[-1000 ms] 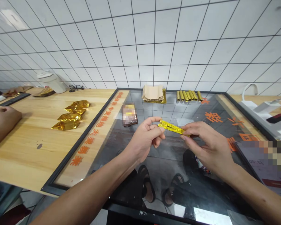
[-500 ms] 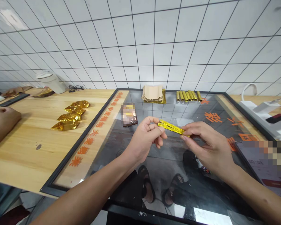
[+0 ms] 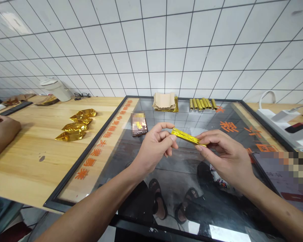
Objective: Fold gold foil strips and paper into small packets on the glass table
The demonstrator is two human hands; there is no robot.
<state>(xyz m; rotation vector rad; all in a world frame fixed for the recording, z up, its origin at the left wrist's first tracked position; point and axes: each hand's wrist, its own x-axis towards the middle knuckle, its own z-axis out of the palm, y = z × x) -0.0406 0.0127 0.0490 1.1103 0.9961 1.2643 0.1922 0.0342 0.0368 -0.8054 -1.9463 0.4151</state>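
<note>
One gold strip point(image 3: 185, 135) is in work, held up between both hands above the middle of the dark glass top point(image 3: 121, 148); take it as the clock's centre. It is already folded long and narrow, with a seam running along it, so this piece looks part-way done.

At 8 o'clock, the left hand point(image 3: 155, 148) has thumb and forefinger closed on one end, the other fingers curled loosely. Toward 4 o'clock, the right hand point(image 3: 224, 154) pinches the opposite end between thumb and fingertips.

Done, by the look of it: about seven gold rolls point(image 3: 204, 103) lying in a row at 1 o'clock, though they crowd too closely for a sure count. Left, it seems: one stack of paper point(image 3: 164, 101) at 11 o'clock, flat and unfolded, its sheets too tight to number.

Four folded gold pieces point(image 3: 75, 126) lie well apart at 9 o'clock, nearer one other person's hand point(image 3: 6, 129). Two phones lie on the glass: a small phone point(image 3: 140, 125) between 9 and 10, a larger phone point(image 3: 267, 171) near 4.
</note>
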